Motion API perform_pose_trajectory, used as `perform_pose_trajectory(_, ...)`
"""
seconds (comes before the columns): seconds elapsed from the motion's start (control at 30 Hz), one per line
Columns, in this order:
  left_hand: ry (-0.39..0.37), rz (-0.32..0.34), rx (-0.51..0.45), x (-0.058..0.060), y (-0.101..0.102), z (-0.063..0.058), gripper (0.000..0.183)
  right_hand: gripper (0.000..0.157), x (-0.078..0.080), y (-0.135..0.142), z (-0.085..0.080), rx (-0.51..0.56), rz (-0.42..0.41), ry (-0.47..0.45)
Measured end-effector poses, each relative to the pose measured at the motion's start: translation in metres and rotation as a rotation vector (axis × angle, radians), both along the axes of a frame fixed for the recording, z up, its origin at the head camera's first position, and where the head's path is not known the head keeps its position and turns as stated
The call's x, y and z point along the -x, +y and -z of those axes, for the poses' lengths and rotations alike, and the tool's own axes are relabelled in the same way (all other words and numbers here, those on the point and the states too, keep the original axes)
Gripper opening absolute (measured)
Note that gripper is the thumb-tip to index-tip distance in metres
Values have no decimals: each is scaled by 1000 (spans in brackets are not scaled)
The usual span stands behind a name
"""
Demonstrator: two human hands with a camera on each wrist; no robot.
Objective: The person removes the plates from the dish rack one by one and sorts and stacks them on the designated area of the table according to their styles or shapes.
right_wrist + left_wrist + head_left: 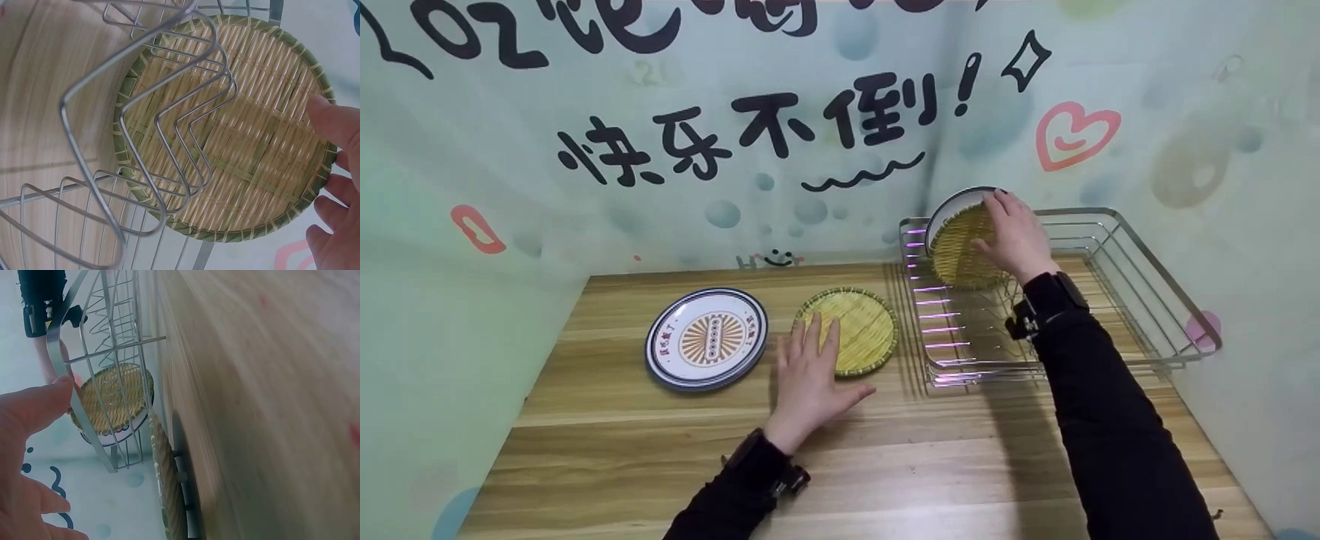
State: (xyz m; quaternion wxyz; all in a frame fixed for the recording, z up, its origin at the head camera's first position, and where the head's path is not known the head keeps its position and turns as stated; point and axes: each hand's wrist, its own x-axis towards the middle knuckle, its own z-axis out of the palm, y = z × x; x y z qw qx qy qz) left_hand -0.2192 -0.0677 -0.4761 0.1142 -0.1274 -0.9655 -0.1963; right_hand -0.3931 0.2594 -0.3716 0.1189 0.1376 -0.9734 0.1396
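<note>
My right hand pinches the rim of a round woven bamboo tray, thumb on its face and fingers behind. This tray stands upright inside the left end of a metal wire rack, in front of a white plate with a dark rim. In the right wrist view, bent rack wires cross before the tray. My left hand, fingers spread and extended, is over the near left edge of a second bamboo tray lying on the table; whether it touches cannot be told.
White plates with blue rims, apparently stacked, lie on the wooden table left of the second tray. A printed cloth backdrop rises right behind the table and the rack. The rack takes up the table's back right part.
</note>
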Motion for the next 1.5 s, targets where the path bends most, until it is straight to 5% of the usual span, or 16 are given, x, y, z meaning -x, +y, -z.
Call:
perform_pose_trajectory(0.4, -15, 9, -4, 1, 7, 0, 114, 42, 1, -1, 3, 91, 2, 197)
perform_pose_trajectory(1.03, -4, 21, -39, 4, 19, -5, 115, 33, 5, -2, -5, 54, 164, 112)
perform_pose_trajectory(1.5, -13, 31, -48, 11, 24, -7, 115, 28, 3, 3, -2, 83, 156, 156)
